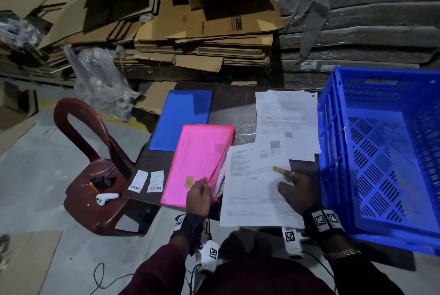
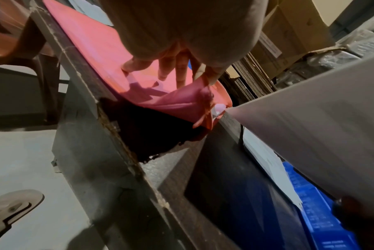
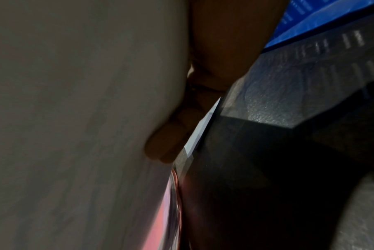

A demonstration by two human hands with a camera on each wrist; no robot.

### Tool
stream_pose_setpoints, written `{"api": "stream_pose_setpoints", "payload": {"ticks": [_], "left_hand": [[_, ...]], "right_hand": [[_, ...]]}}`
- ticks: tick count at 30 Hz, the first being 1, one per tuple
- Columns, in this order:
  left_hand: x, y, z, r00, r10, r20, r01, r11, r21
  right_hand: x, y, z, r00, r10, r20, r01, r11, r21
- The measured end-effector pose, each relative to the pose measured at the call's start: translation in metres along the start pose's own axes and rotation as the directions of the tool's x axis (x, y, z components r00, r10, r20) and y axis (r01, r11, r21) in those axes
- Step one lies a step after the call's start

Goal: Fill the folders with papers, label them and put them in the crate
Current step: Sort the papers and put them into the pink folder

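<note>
A pink folder (image 1: 197, 161) lies at the table's near edge, with papers showing inside it. My left hand (image 1: 204, 184) pinches the right edge of its cover and holds it raised; the left wrist view shows the fingers (image 2: 177, 71) on the pink folder (image 2: 96, 49). My right hand (image 1: 283, 179) grips a sheaf of printed papers (image 1: 252, 190) just right of the folder's opening, thumb on top and fingers (image 3: 171, 135) beneath. A blue folder (image 1: 182, 120) lies shut behind the pink one. Two barcode labels (image 1: 146, 181) sit at its left. The blue crate (image 1: 381, 151) stands on the right.
A loose stack of papers (image 1: 285, 120) lies on the dark table (image 1: 235, 109) between the folders and the crate. A brown plastic chair (image 1: 95, 171) at the left carries a white controller (image 1: 107, 198). Flattened cardboard (image 1: 202, 32) and wrapped bundles (image 1: 369, 20) are piled behind.
</note>
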State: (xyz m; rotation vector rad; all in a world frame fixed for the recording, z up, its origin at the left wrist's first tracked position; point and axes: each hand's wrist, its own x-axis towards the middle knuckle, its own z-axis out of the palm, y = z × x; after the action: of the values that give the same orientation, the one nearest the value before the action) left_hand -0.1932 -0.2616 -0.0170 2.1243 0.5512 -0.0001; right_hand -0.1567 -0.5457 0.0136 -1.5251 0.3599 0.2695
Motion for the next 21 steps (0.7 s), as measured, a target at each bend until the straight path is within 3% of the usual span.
{"api": "stream_pose_setpoints", "payload": {"ticks": [5,10,15,18,21], "left_hand": [[-0.004,-0.002,0.0,0.998,0.056,0.017,-0.057,0.996,0.067],[-0.008,-0.002,0.0,0.987,0.148,0.055,-0.155,0.977,0.146],[-0.009,-0.007,0.002,0.989,0.146,0.027,-0.148,0.966,0.212],[-0.008,-0.007,0.003,0.989,0.146,0.009,-0.144,0.96,0.239],[-0.009,-0.003,0.003,0.986,0.164,0.002,-0.159,0.953,0.26]], "right_hand": [[0.008,0.0,0.009,0.999,0.036,0.025,-0.035,0.999,-0.015],[0.034,0.0,0.016,0.998,-0.013,0.06,0.02,0.993,-0.114],[0.05,-0.019,0.019,0.969,-0.233,0.077,0.245,0.922,-0.299],[0.06,-0.018,0.027,0.972,-0.234,-0.014,0.221,0.937,-0.27],[0.069,-0.003,0.035,0.962,-0.272,-0.011,0.261,0.932,-0.251]]}}
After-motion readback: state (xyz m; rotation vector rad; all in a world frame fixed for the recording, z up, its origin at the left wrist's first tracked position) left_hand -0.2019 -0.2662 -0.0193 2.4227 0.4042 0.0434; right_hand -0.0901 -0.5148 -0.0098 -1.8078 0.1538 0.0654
